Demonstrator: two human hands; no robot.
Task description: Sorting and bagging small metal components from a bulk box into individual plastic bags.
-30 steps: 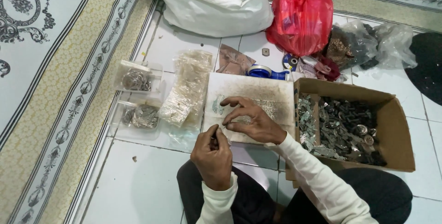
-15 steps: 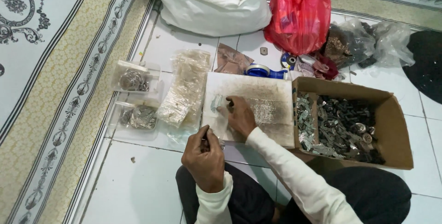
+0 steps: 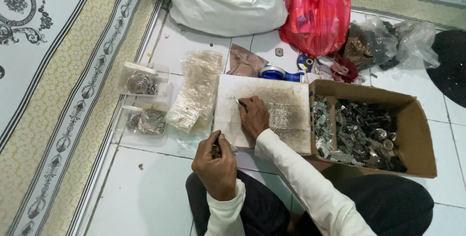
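Right hand (image 3: 253, 115) pinches a small metal piece (image 3: 238, 102) over the white board (image 3: 272, 90); left hand (image 3: 216, 164) is closed on a thin tool (image 3: 215, 144), box (image 3: 417, 139) alongside.

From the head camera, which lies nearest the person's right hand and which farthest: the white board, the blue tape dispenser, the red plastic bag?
Measured from the right hand:
1. White board, directly under the hand.
2. Blue tape dispenser, just beyond the board's far edge.
3. Red plastic bag, farther back and to the right.

Flat, worn white board (image 3: 281, 105) on tiles
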